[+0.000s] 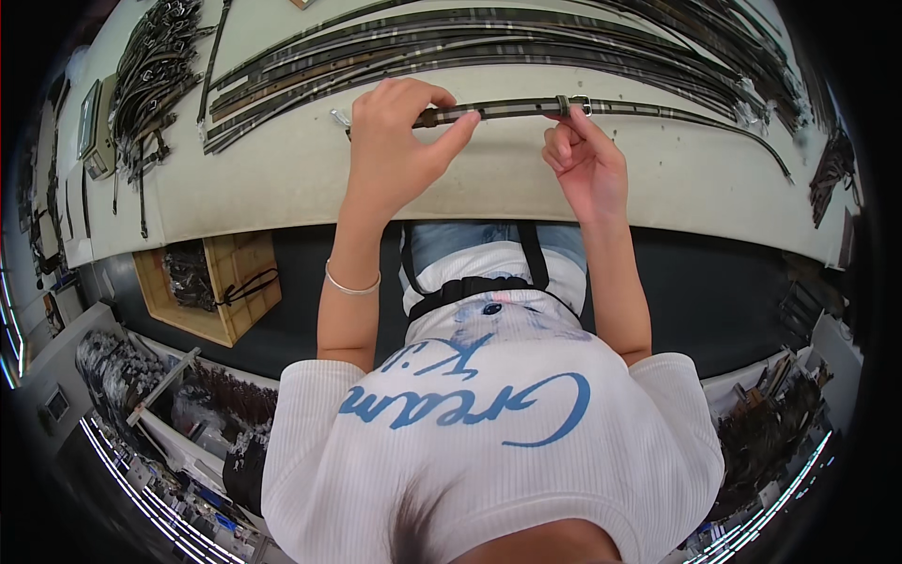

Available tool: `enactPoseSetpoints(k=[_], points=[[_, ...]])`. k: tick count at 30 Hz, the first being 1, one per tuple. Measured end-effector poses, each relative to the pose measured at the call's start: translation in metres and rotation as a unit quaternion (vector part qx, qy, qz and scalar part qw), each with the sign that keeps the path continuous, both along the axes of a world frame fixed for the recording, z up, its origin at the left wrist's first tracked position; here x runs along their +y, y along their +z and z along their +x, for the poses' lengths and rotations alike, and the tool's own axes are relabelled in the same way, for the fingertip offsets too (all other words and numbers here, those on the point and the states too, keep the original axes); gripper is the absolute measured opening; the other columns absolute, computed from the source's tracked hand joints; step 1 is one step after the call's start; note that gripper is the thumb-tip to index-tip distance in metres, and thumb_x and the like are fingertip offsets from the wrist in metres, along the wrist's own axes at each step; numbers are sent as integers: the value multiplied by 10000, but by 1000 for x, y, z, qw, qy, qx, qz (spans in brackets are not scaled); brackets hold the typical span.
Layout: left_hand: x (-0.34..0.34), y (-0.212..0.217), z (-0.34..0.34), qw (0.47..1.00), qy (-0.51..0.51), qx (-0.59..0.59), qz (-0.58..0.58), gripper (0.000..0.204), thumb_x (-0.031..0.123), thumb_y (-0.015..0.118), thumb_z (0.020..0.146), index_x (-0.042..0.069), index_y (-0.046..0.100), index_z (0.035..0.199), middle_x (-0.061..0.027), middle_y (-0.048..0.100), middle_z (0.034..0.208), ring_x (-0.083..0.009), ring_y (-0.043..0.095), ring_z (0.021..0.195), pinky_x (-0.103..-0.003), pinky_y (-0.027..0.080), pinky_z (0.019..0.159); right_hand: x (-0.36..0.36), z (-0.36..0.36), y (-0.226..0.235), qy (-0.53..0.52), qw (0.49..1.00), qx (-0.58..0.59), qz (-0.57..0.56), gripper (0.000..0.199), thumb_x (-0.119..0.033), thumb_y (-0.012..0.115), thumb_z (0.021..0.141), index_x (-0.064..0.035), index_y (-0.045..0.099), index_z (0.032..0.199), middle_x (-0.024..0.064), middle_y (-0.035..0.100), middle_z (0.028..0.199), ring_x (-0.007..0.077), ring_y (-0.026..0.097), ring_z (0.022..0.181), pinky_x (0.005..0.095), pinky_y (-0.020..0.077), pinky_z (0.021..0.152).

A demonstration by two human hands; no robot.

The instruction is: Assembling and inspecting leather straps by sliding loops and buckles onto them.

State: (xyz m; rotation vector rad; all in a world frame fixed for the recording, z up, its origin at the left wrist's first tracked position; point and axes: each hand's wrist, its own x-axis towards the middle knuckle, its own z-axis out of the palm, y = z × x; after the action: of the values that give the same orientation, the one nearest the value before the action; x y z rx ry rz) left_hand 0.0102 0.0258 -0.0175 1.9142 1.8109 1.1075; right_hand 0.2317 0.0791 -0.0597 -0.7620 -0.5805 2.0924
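Observation:
A thin dark belt [512, 108] with pale check bands and a row of holes stretches between my hands over the table. My left hand [399, 141] is closed around its left part, thumb at the lower edge and forefinger curved above it; the other fingers' undersides are hidden. At the small silver buckle [583, 104] and the loop beside it, my right hand [584, 169] pinches the belt between thumb and forefinger, its other fingers curled. Beyond my right hand the strap runs on to a narrow end at the right.
Many long belts [451, 45] lie in a band across the far side of the pale table [282, 193]. A tangled bundle of belts [155, 70] sits at the far left beside a boxy device [97, 132]. A wooden crate [249, 291] stands below the table edge, lower left.

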Motion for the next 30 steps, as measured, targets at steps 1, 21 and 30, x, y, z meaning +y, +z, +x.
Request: enactPoseSetpoints(k=[1, 21, 30], points=[[1, 1, 1, 999, -11, 10, -34, 174, 119, 740, 749, -6, 646, 826, -81, 651, 789, -188, 591, 738, -300, 474, 719, -1, 0, 2, -5, 1000, -9, 1, 283, -235, 507, 962, -8, 639, 857, 21, 488, 575, 108, 368, 535, 255, 290, 527], [7, 0, 27, 994, -92, -51, 2, 230, 141, 765, 746, 16, 665, 912, -58, 623, 752, -155, 558, 637, -267, 429, 578, -11, 8, 20, -53, 993, -65, 78, 299, -223, 568, 944, -32, 585, 714, 63, 578, 640, 96, 463, 582, 230, 351, 571], [12, 8, 53, 987, -91, 18, 130, 312, 118, 793, 682, 74, 695, 975, -44, 634, 805, -194, 586, 727, -291, 465, 617, -20, 4, 32, -77, 988, -93, 100, 308, -232, 574, 942, -23, 611, 719, 63, 585, 625, 85, 471, 559, 215, 341, 551]])
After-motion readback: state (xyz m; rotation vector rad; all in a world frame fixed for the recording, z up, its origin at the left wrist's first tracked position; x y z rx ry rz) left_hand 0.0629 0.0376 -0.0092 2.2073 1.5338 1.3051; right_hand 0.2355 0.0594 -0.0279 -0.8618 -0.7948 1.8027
